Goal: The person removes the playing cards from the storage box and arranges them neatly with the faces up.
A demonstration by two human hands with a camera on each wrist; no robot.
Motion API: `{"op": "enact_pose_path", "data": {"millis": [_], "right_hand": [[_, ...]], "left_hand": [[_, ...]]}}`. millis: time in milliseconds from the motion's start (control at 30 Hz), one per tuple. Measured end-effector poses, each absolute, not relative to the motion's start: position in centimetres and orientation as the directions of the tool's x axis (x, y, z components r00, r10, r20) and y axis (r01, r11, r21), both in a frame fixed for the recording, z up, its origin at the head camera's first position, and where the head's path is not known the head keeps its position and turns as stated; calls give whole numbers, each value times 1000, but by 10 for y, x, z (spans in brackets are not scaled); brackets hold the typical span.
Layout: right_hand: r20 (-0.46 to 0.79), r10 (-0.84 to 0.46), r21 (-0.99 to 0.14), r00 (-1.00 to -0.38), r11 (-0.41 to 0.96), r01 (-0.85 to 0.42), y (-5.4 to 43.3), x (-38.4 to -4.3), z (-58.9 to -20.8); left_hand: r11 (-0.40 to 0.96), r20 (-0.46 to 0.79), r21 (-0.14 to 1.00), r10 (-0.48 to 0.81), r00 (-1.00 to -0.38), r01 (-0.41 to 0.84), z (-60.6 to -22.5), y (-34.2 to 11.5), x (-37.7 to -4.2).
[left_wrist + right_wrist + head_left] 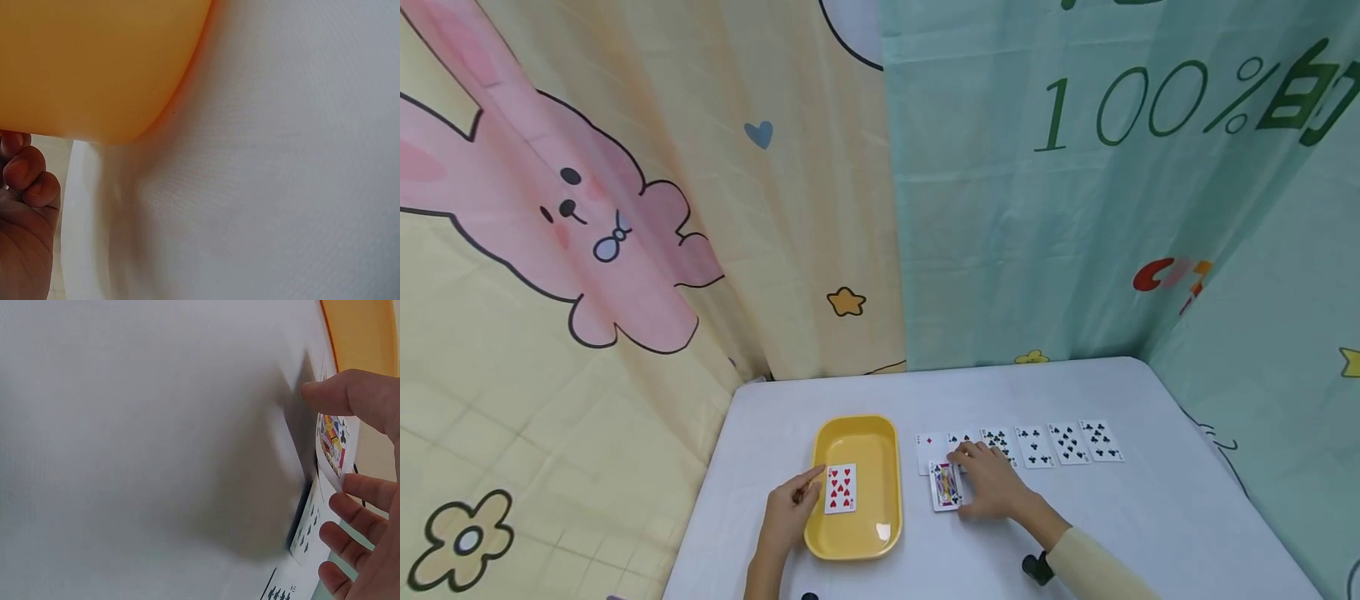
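My left hand (788,510) is at the left rim of a yellow tray (872,533), its index fingertip by the upper left corner of a hearts playing card (840,489). Whether it grips the card or the rim cannot be told. In the left wrist view its other fingers (28,175) are curled, and the tray side hides the tips. My right hand (992,483) holds a face card (946,485) by its near and far edges. In the right wrist view, that face card (331,444) bends slightly between thumb and index finger.
Behind the right hand runs a row of face-up cards: a diamond card (927,446) at the left, then several black-suit cards (1067,443). White cloth covers the table (775,417). A dark object (1037,569) shows at the right wrist. Printed curtains stand behind.
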State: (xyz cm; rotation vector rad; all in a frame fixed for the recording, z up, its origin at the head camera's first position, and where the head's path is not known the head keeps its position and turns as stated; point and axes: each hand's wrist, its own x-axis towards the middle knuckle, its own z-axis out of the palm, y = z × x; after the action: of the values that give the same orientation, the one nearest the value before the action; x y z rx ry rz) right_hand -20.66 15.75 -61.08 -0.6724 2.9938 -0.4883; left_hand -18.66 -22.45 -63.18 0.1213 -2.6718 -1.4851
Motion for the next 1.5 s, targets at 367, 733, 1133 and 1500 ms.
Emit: {"op": "enact_pose_path", "data": {"millis": [367,733,1133,1500], "right_hand": [[-71,-484,-313,-872,841,-441,144,-196,-621],[-80,-498,-302,-864,838,-455,144,-193,-620],[-73,-501,-305,-862,834,-459,146,-192,-623],[-19,-502,-300,-865,828,-474,145,-187,-620]], "left_hand": [[519,63,854,-100,-993,2,-634,-225,-186],[519,57,855,-112,-992,-9,-632,-225,-185],[515,29,857,-84,-996,-19,-633,-228,-187],[519,-11,854,-37,-999,-29,-634,-235,-191]]}}
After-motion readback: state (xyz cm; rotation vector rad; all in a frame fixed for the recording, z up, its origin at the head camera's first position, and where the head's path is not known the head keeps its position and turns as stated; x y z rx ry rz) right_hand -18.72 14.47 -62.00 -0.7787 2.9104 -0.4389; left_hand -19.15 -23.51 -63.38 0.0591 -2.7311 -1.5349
